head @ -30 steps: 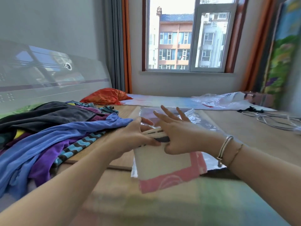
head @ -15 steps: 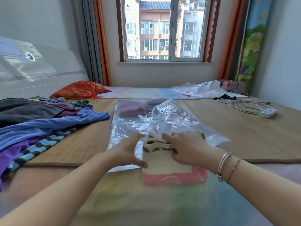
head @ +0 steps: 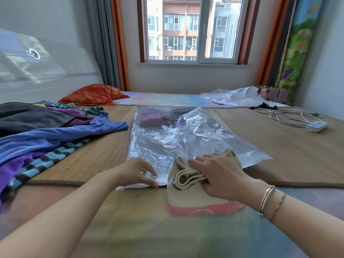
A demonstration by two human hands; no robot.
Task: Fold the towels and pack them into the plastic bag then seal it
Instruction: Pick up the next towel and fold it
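Observation:
A folded cream towel (head: pixel 193 200) with a pink border and dark markings lies at the near end of a large clear plastic bag (head: pixel 167 142) spread on the bed. My right hand (head: pixel 219 175) grips the towel's folded far end, fingers curled over it. My left hand (head: pixel 138 172) pinches the bag's near edge just left of the towel. At the bag's far end a folded pink towel (head: pixel 153 118) lies inside, with a greyish one beside it.
A heap of unfolded towels, blue (head: pixel 61 135), purple, striped and dark grey, covers the left of the bamboo mat (head: pixel 290 146). An orange cushion (head: pixel 93 94) lies at the back left. More plastic bags (head: pixel 232 95) and a white cable with adapter (head: pixel 314 125) lie at the right.
The view swung to face the bag squarely. My left hand left the towel and now pinches the bag's near edge. My right hand went from lying flat on the towel to gripping its far end.

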